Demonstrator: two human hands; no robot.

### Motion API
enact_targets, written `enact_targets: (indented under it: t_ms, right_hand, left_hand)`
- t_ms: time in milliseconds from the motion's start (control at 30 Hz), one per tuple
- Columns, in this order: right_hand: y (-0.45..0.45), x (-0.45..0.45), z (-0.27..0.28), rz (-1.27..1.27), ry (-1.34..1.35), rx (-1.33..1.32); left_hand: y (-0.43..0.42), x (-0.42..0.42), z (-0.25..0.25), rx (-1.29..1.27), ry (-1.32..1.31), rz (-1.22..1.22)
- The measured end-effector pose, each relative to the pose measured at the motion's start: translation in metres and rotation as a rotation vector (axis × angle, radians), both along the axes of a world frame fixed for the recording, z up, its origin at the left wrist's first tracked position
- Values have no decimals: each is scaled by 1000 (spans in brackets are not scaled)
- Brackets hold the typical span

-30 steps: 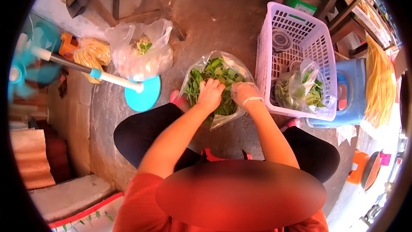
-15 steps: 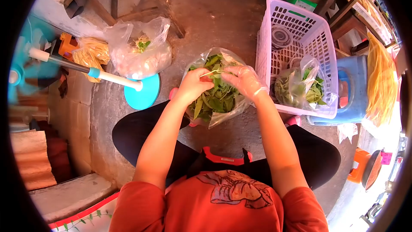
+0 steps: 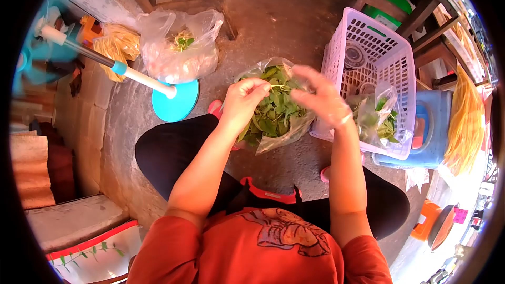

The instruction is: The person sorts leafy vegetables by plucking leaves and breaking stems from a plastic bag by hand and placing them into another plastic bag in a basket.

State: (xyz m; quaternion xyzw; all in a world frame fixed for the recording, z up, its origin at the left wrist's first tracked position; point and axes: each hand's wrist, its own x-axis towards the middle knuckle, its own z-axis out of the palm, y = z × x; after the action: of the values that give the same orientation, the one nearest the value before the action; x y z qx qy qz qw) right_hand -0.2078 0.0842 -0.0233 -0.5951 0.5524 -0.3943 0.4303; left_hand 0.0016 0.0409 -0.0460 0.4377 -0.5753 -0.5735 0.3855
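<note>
A clear plastic bag full of green leaves rests on the floor between my legs. Above its left side, my left hand pinches a thin pale green stem between thumb and fingers. My right hand, blurred and in a clear glove, is over the right side of the bag with its fingers spread. Nothing shows between them.
A lilac basket at the right holds another bag of leaves. Beside it stands a blue container. At the left are a clear bag with stems and a fan with a round turquoise base.
My hands have risen from the leaves. The left one has taken hold of a thin stem, and the right one has moved away to the right and opened. The view has shifted slightly.
</note>
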Motion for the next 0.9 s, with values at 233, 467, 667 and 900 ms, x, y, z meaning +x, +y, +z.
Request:
enact_targets:
  t_ms: [233,467,667,900]
  right_hand:
    - [-7,19,8,83,246,-445]
    - [-13,35,-21,-293,136,-420]
    - [-7,40,-12,-139,-402,-74]
    - [-11,52,-29,-140,-437,-134]
  left_hand:
    - [6,-2,16,-27,21,-33]
    - [8,0,13,-182,71,159]
    - [10,-7,19,-11,276,201]
    - [8,-11,-3,-68,430,262]
